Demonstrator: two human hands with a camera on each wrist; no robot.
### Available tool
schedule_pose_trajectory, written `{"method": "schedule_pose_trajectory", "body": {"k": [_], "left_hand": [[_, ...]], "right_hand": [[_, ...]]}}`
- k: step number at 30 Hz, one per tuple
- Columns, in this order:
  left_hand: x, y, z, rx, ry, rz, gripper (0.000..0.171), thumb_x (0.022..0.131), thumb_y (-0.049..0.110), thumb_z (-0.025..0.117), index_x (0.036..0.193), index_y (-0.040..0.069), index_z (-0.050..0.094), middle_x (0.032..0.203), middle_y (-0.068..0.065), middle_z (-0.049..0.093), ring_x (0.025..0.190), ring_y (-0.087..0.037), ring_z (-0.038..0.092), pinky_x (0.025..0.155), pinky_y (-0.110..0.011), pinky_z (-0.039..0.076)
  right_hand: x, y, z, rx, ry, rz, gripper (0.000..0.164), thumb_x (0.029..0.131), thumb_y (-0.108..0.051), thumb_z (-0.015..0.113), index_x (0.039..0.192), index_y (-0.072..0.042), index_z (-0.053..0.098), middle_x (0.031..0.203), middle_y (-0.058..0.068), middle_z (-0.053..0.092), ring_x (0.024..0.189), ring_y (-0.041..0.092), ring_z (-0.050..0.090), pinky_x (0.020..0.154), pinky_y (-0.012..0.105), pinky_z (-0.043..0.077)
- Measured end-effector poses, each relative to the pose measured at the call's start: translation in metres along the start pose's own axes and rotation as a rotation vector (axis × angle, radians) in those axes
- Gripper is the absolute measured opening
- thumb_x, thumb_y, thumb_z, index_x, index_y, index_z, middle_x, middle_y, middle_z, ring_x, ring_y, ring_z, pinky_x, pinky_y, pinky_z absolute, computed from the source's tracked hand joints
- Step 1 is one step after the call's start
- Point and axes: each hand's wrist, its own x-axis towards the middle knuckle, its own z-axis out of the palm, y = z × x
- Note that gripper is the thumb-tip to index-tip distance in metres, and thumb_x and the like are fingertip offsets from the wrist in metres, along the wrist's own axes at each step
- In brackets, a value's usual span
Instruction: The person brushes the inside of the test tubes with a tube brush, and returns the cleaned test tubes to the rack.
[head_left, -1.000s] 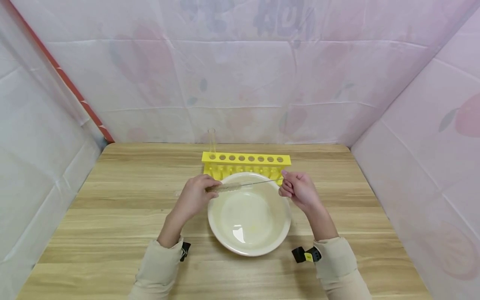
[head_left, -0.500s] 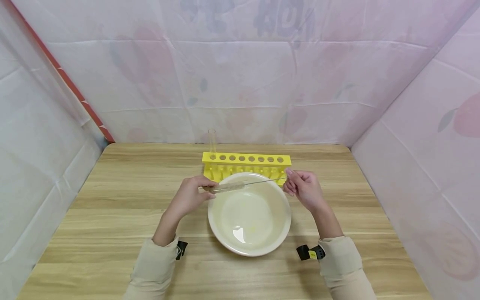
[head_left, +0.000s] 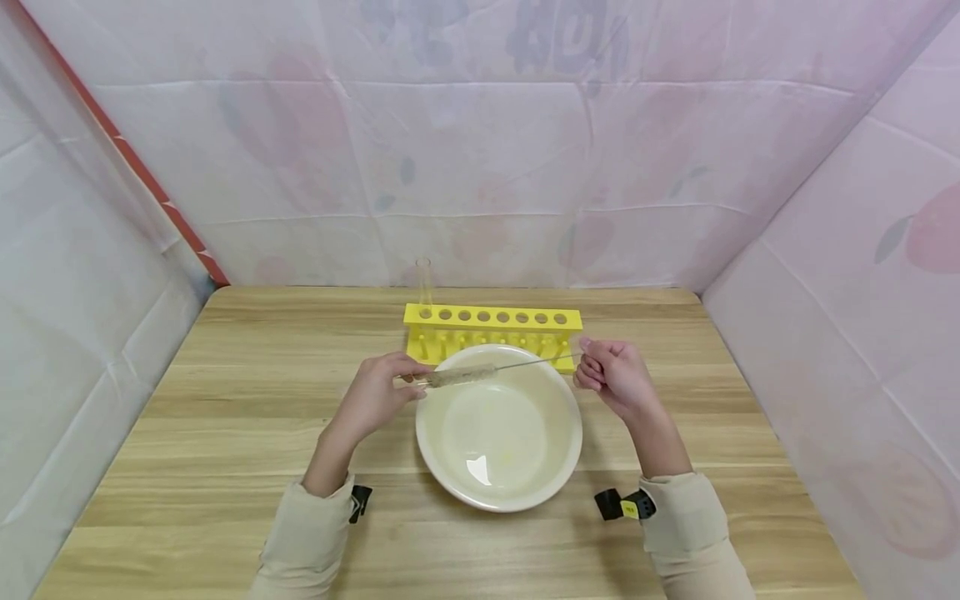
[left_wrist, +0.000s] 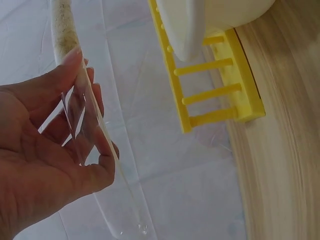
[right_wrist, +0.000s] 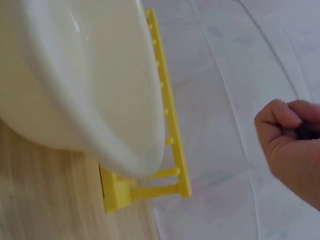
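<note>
My left hand (head_left: 375, 390) grips a clear glass test tube (left_wrist: 114, 212), its rounded closed end pointing left past my palm. Inside the tube's upper part sit the pale bristles of a test tube brush (head_left: 461, 377), also visible above my thumb in the left wrist view. From the bristles a thin twisted wire handle (right_wrist: 272, 50) runs up to the right. My right hand (head_left: 621, 379) pinches the end of that wire with curled fingers. Both tube and brush lie nearly level over the far rim of a cream basin (head_left: 495, 429).
Behind the basin stands a yellow test tube rack (head_left: 493, 319), partly hidden by it. One clear test tube (head_left: 424, 283) stands upright in the rack's leftmost hole. A wooden table (head_left: 262, 375) carries everything, with patterned sheets (head_left: 480, 167) hanging around it.
My right hand has moved a little right with the brush handle, and my left hand slightly left with the tube. More of the bristles now shows beyond my left fingers.
</note>
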Motion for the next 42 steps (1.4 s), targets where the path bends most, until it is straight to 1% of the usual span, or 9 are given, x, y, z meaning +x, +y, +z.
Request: {"method": "schedule_pose_trajectory", "body": {"k": [5, 8, 11, 16, 20, 25, 35, 38, 42], "left_hand": [[-0.003, -0.005, -0.004, -0.056, -0.004, -0.002, 0.026, 0.071, -0.001, 0.074, 0.097, 0.003, 0.071, 0.084, -0.001, 0.064, 0.079, -0.018, 0.057, 0.070, -0.033, 0.048], [-0.005, -0.008, -0.006, -0.069, -0.017, 0.001, 0.025, 0.071, -0.002, 0.074, 0.096, 0.002, 0.071, 0.079, 0.000, 0.063, 0.076, -0.015, 0.055, 0.067, -0.031, 0.047], [-0.006, -0.009, -0.006, -0.065, -0.024, 0.007, 0.025, 0.071, -0.002, 0.074, 0.096, 0.000, 0.070, 0.079, -0.002, 0.063, 0.075, -0.016, 0.056, 0.068, -0.034, 0.048], [-0.008, -0.011, -0.008, 0.013, 0.024, -0.002, 0.025, 0.070, -0.001, 0.075, 0.095, 0.001, 0.071, 0.084, -0.006, 0.066, 0.079, -0.022, 0.059, 0.073, -0.040, 0.048], [-0.011, -0.016, -0.010, 0.022, 0.036, -0.025, 0.024, 0.070, -0.001, 0.075, 0.094, 0.001, 0.071, 0.086, -0.007, 0.066, 0.080, -0.022, 0.060, 0.074, -0.041, 0.048], [-0.013, -0.021, -0.010, -0.013, -0.007, -0.025, 0.024, 0.072, -0.001, 0.074, 0.095, 0.001, 0.070, 0.087, -0.006, 0.066, 0.080, -0.021, 0.058, 0.073, -0.040, 0.048], [-0.016, -0.032, -0.016, -0.130, -0.110, -0.038, 0.024, 0.074, 0.001, 0.073, 0.097, -0.001, 0.069, 0.087, -0.007, 0.066, 0.077, -0.017, 0.058, 0.064, -0.029, 0.048], [-0.017, -0.032, -0.016, -0.126, -0.115, -0.036, 0.023, 0.074, 0.001, 0.073, 0.097, 0.001, 0.069, 0.087, -0.008, 0.067, 0.077, -0.017, 0.058, 0.063, -0.029, 0.048], [-0.018, -0.032, -0.014, -0.095, -0.098, -0.022, 0.024, 0.074, 0.001, 0.073, 0.097, 0.000, 0.069, 0.088, -0.009, 0.066, 0.079, -0.021, 0.059, 0.068, -0.031, 0.048]], "right_hand": [[-0.002, 0.005, -0.007, -0.046, -0.097, -0.231, 0.046, 0.098, -0.001, 0.035, 0.053, -0.001, 0.028, 0.047, 0.006, 0.030, 0.044, 0.017, 0.034, 0.054, 0.024, 0.037], [-0.002, 0.005, -0.010, -0.061, -0.134, -0.279, 0.044, 0.097, 0.001, 0.033, 0.053, 0.000, 0.030, 0.048, 0.009, 0.029, 0.044, 0.019, 0.033, 0.054, 0.025, 0.037], [-0.003, 0.003, -0.011, -0.054, -0.101, -0.208, 0.046, 0.098, -0.001, 0.036, 0.052, -0.002, 0.029, 0.048, 0.006, 0.030, 0.044, 0.017, 0.033, 0.053, 0.024, 0.036], [-0.004, -0.003, -0.015, 0.051, 0.008, 0.001, 0.048, 0.098, -0.003, 0.036, 0.051, -0.006, 0.024, 0.047, 0.000, 0.029, 0.040, 0.010, 0.033, 0.052, 0.023, 0.036], [-0.004, -0.005, -0.018, 0.108, 0.021, 0.091, 0.049, 0.098, 0.000, 0.032, 0.051, -0.006, 0.021, 0.046, -0.001, 0.029, 0.038, 0.009, 0.032, 0.051, 0.023, 0.035], [-0.005, -0.002, -0.021, 0.079, -0.010, 0.066, 0.049, 0.098, 0.001, 0.032, 0.050, -0.005, 0.023, 0.048, 0.002, 0.029, 0.041, 0.011, 0.031, 0.052, 0.024, 0.034], [-0.008, 0.005, -0.027, -0.069, -0.113, -0.172, 0.043, 0.098, -0.003, 0.036, 0.055, 0.003, 0.031, 0.052, 0.010, 0.032, 0.049, 0.018, 0.035, 0.052, 0.024, 0.036], [-0.009, 0.003, -0.027, -0.063, -0.097, -0.146, 0.044, 0.098, -0.001, 0.035, 0.054, 0.002, 0.030, 0.051, 0.008, 0.031, 0.047, 0.018, 0.034, 0.052, 0.024, 0.036], [-0.009, -0.006, -0.027, -0.008, -0.023, 0.021, 0.048, 0.098, -0.002, 0.035, 0.051, -0.005, 0.026, 0.048, 0.001, 0.032, 0.042, 0.012, 0.034, 0.053, 0.023, 0.036]]}}
